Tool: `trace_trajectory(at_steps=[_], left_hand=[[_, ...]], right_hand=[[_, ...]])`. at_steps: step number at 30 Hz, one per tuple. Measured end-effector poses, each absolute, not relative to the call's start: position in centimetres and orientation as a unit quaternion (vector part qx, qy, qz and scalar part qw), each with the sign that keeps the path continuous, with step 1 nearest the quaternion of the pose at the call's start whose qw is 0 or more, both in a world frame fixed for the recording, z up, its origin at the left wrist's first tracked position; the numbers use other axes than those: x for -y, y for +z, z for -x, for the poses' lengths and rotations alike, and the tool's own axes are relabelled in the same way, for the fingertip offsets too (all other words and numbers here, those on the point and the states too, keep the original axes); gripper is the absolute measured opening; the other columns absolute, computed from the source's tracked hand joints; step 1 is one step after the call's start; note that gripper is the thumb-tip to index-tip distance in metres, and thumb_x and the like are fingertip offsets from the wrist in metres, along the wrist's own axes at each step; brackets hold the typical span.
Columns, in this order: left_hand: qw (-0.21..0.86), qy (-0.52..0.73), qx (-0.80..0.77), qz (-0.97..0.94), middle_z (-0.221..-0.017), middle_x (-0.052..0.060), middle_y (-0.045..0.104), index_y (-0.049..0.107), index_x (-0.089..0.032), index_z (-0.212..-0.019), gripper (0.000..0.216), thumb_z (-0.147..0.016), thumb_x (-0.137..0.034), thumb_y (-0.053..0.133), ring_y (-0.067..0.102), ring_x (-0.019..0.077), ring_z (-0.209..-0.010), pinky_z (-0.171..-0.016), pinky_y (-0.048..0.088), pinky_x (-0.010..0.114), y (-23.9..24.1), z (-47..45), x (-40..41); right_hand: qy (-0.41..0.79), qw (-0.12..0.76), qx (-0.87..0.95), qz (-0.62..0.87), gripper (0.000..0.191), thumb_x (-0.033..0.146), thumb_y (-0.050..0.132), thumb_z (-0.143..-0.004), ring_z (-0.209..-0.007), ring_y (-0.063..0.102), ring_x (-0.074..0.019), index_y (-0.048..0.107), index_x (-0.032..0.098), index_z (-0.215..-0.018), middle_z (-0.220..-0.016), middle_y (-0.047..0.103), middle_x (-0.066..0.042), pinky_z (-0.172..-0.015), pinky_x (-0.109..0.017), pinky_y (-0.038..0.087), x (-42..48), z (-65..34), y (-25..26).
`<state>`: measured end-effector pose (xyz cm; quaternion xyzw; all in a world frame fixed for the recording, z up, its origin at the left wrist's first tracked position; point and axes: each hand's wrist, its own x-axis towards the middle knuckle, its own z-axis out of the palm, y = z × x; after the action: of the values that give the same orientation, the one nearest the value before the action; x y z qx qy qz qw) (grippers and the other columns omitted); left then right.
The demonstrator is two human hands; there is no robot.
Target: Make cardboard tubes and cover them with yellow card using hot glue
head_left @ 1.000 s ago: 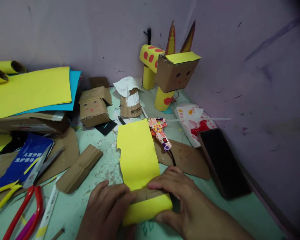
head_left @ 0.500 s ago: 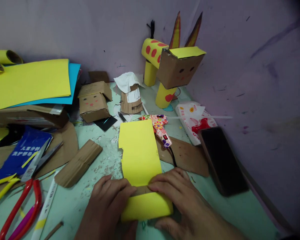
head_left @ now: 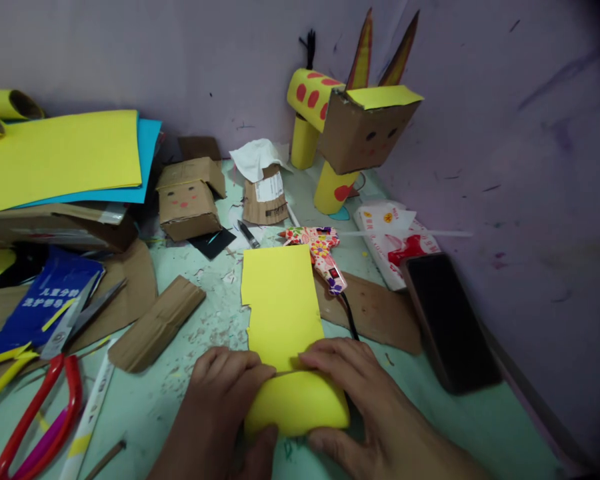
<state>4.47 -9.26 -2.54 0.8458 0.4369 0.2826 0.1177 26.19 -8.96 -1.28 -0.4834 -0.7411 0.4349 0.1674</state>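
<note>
A strip of yellow paper (head_left: 280,300) lies flat on the green table (head_left: 455,427), and its near end curls over into a roll (head_left: 295,403). My left hand (head_left: 220,407) presses the roll from the left, fingers on top and thumb under the near edge. My right hand (head_left: 360,400) grips the roll's right side, fingertips meeting the left hand's at the seam. The brown cardboard inside the roll is hidden by the paper.
A floral glue gun (head_left: 323,257) lies just behind the paper, and a black phone (head_left: 447,320) to the right. A cardboard animal (head_left: 353,127) stands by the wall. A folded cardboard piece (head_left: 157,323), red-handled scissors (head_left: 35,417) and stacked yellow sheets (head_left: 60,157) fill the left.
Both hands have rolled the paper further away from me. The brown cardboard strip seen at the seam earlier is now covered by yellow paper.
</note>
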Motion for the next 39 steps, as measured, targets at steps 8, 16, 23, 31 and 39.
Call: trace_trajectory(at_steps=[8,16,23,31,39], left_hand=[[0.125,0.281,-0.484,-0.819,-0.112,0.011,0.055,0.047,-0.017,-0.119,0.041,-0.079,-0.026,0.049,0.054,0.0263,-0.102,-0.082,0.045,0.042,-3.2,-4.4,9.9],[0.120,0.303,-0.449,-0.832,-0.092,0.003,0.061,0.058,-0.021,-0.097,0.020,-0.078,-0.019,0.058,0.056,0.0190,-0.091,-0.099,0.032,0.045,-3.4,-4.4,10.4],[0.075,0.343,-0.442,-0.825,-0.082,0.001,0.064,0.062,-0.021,-0.089,0.013,-0.079,-0.027,0.054,0.057,0.0175,-0.081,-0.098,0.033,0.043,-4.5,-5.0,10.1],[0.057,0.339,-0.434,-0.833,-0.079,0.000,0.066,0.064,-0.022,-0.086,0.012,-0.080,-0.025,0.054,0.057,0.0181,-0.081,-0.100,0.030,0.045,-4.5,-4.8,10.1],[0.089,0.337,-0.446,-0.824,-0.084,0.001,0.068,0.061,-0.022,-0.093,0.015,-0.081,-0.027,0.054,0.060,0.0176,-0.083,-0.101,0.031,0.043,-4.3,-4.8,10.2]], right_hand=[[0.433,0.220,0.740,0.465,0.038,0.018,0.068,-0.073,-0.102,0.053,-0.0241,0.055,0.021,-0.108,-0.105,0.062,-0.005,-0.093,-0.043,0.041,8.5,-25.9,-1.4],[0.421,0.247,0.746,0.454,0.038,0.016,0.071,-0.070,-0.099,0.054,-0.0215,0.057,0.023,-0.105,-0.101,0.063,-0.002,-0.091,-0.037,0.042,8.6,-26.0,-1.5],[0.298,0.200,0.847,0.392,0.043,0.024,0.066,-0.078,-0.106,0.052,-0.0226,0.053,0.023,-0.119,-0.118,0.061,-0.004,-0.094,-0.039,0.037,8.4,-25.6,-1.6],[0.155,0.185,0.889,0.389,0.041,0.036,0.063,-0.079,-0.100,0.057,-0.0248,0.057,0.018,-0.115,-0.112,0.068,-0.006,-0.094,-0.044,0.032,8.5,-26.2,-2.2],[0.225,0.191,0.848,0.440,0.038,0.032,0.066,-0.078,-0.090,0.061,-0.0231,0.059,0.019,-0.112,-0.102,0.069,-0.005,-0.085,-0.039,0.046,9.2,-27.3,-1.5]])
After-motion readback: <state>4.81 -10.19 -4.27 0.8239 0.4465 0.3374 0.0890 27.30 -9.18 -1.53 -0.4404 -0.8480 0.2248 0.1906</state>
